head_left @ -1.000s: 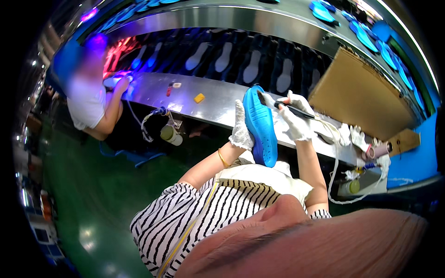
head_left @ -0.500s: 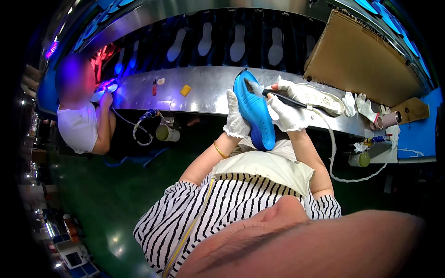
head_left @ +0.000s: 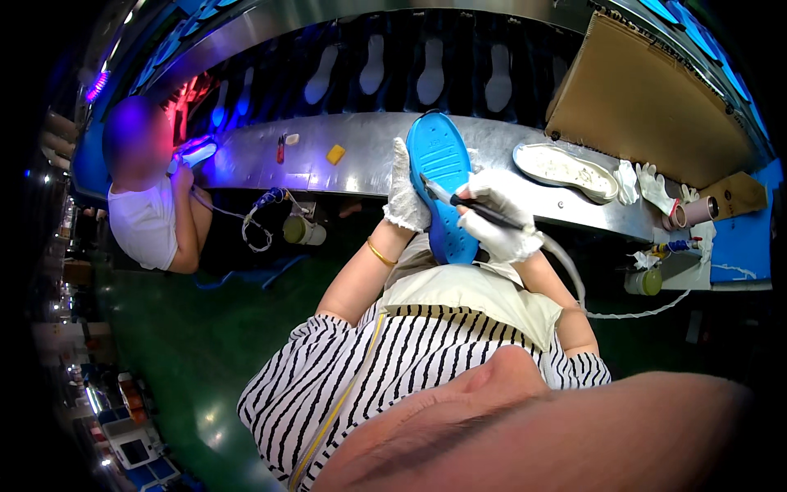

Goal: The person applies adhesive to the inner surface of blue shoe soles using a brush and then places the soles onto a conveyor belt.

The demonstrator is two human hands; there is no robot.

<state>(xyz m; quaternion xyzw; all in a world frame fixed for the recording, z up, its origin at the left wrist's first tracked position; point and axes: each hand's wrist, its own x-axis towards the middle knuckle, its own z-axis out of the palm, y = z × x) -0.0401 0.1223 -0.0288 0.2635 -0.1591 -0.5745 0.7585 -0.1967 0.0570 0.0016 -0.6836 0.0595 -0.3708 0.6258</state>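
A blue shoe sole (head_left: 447,148) stands out in front of me, its ridged and dimpled inner face turned up. My gloved left hand (head_left: 406,193) grips it along its left edge. In my gloved right hand (head_left: 502,215) is a black-handled brush (head_left: 484,211), a pale hose running back from its handle. The brush's tip touches or nearly touches the sole near its left rim, about halfway down. On the metal bench to the right lies a white shoe sole (head_left: 566,172), apart from both hands.
Beyond the metal bench (head_left: 352,139) runs a dark conveyor carrying several pale sole shapes (head_left: 430,74). A cardboard sheet (head_left: 648,98), white gloves (head_left: 656,189) and a pinkish cup (head_left: 697,211) are at right. A yellow sponge (head_left: 335,154) lies left; a co-worker (head_left: 147,205) sits farther left.
My right hand has drawn the brush down and toward me, from the sole's upper part to its middle left rim. The sole is turned slightly, showing more of its inner face.
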